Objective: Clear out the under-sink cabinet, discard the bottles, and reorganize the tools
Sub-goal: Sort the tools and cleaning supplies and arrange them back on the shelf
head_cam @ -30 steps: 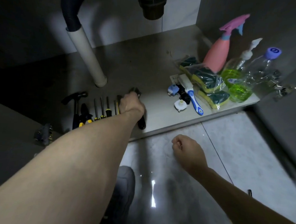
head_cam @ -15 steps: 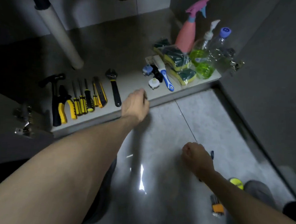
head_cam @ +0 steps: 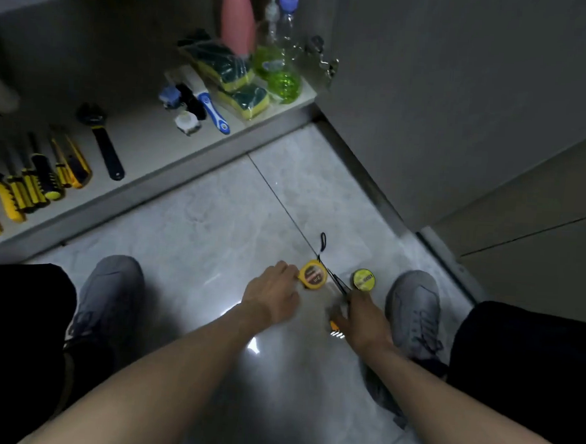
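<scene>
On the floor tiles between my shoes lies a yellow tape measure [head_cam: 312,275] with a black wrist cord [head_cam: 323,242]. My left hand [head_cam: 273,291] has its fingers curled at the tape measure's left edge. My right hand [head_cam: 361,317] grips a thin dark tool [head_cam: 337,281] that points up-left past the tape measure. A small orange tool [head_cam: 334,326] shows partly under that hand. A yellow-green roll [head_cam: 363,279] lies just beyond my right hand. On the cabinet shelf [head_cam: 171,166] lie a black wrench [head_cam: 102,143], a yellow utility knife [head_cam: 72,162] and several yellow-black screwdrivers [head_cam: 37,180].
At the shelf's right end stand a pink spray bottle [head_cam: 238,19] and two bottles with green liquid [head_cam: 278,73], beside wrapped sponges [head_cam: 232,72] and a blue-white brush [head_cam: 208,105]. An open cabinet door [head_cam: 446,111] rises on the right. My grey shoes [head_cam: 108,299] flank the hands.
My view dropped from the shelf to the floor. My left hand left the wrench on the shelf and came down to the tape measure. My right hand moved beside it.
</scene>
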